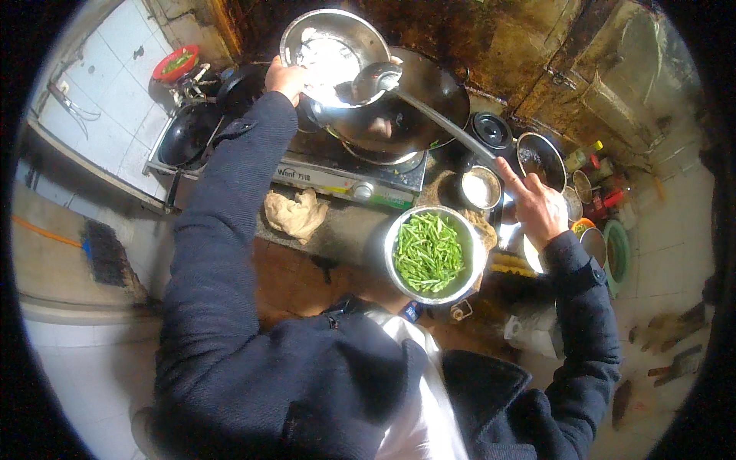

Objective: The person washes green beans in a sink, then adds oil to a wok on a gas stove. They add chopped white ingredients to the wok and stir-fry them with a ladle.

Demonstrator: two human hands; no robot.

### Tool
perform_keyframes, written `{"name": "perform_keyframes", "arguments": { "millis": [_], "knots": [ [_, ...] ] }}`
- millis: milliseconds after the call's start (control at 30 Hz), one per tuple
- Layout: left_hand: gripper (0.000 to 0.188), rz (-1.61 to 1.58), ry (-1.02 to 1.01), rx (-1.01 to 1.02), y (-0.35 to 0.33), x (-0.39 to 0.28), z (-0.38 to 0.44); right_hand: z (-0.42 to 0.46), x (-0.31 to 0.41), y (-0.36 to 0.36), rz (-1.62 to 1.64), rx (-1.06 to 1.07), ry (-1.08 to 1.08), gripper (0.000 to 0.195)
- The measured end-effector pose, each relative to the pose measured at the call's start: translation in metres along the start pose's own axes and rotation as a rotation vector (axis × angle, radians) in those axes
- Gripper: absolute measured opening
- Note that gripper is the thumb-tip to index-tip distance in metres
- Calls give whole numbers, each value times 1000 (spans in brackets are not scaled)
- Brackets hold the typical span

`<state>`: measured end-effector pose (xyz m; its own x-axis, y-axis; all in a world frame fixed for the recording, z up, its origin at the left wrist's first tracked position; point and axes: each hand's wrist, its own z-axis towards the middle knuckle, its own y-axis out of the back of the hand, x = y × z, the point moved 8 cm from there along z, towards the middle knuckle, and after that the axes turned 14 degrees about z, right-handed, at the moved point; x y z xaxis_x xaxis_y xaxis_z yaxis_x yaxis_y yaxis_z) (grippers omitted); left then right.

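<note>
My left hand (286, 79) grips the rim of a stainless steel bowl (359, 35), tilted over the left part of a large dark wok (437, 95). Glare hides much of the bowl's inside. In my right hand (537, 204) is the long metal handle of a ladle (445, 122). The ladle's head (376, 80) overlaps the bowl's lower right rim; whether they touch, I cannot tell. Beneath the wok is a gas stove (345, 181) with a round knob. A metal bowl of cut green vegetables (430, 253) stands at the counter's front, nearer my body.
A crumpled tan cloth (296, 214) lies before the stove. On the right are a small bowl of white contents (480, 188), a dark pot lid (491, 129), a pot (540, 160) and several bottles (582, 158). Another wok (190, 133) and a red basin (175, 62) occupy the left.
</note>
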<state>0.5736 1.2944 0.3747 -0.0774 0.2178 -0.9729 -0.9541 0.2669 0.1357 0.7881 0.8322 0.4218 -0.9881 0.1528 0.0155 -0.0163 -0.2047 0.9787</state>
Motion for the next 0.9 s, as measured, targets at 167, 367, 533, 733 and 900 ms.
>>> {"name": "perform_keyframes", "arguments": {
  "millis": [167, 367, 533, 733, 900],
  "knots": [
    [36, 87, -31, -46, 1, -14, -9, -14, -17, -1, 14, -24, -80, 73],
    [34, -47, -3, 29, -1, 5, 11, 22, 19, -12, 629, -97, -196, 61],
    [32, -64, -34, 161, -30, -3, -3, 64, 45, -35, 834, -222, -206, 61],
    [39, 36, 36, 180, -23, -9, -20, 44, 50, -36, 755, -43, -84, 63],
    [46, 244, -158, 230, -8, -2, -7, 29, 31, -16, 367, -60, -15, 63]
  ]
}}
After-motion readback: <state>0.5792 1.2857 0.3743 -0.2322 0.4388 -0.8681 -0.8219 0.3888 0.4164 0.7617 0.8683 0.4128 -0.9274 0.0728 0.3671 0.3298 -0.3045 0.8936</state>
